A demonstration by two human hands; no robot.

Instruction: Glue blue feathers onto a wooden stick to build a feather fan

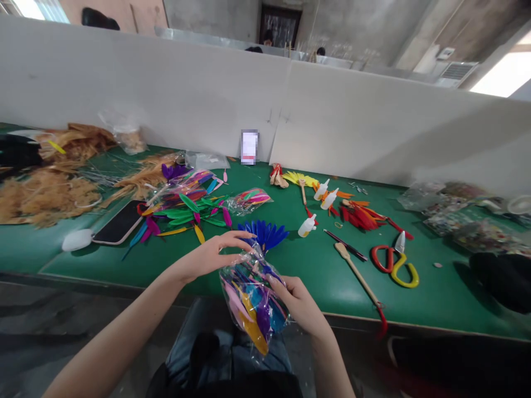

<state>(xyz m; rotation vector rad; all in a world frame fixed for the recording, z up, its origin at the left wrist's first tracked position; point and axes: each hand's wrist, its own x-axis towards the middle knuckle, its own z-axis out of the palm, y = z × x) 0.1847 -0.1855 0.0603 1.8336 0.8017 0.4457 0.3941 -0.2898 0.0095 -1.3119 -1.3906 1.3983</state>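
A clear plastic bag of feathers [259,309] hangs at the table's front edge, over my lap. Pink, yellow, purple and blue feathers show through it. My right hand [296,301] grips its right side, thumb on top. At the bag's upper end is my left hand [219,254], with thumb and fingers bent around the plastic; the exact fingertip contact is hard to see. Just beyond the bag, a fan of blue feathers [263,233] lies on the green table [265,193]. Green feathers [194,211] and other loose ones are spread to the left.
On the right are scissors [396,262], a wooden stick [359,271], tweezers [345,245], glue bottles [307,225] and red feathers [363,215]. Leftward lie a dark phone [118,222], a white case [77,240] and tan fibre [50,193]. A white partition [186,94] stands behind.
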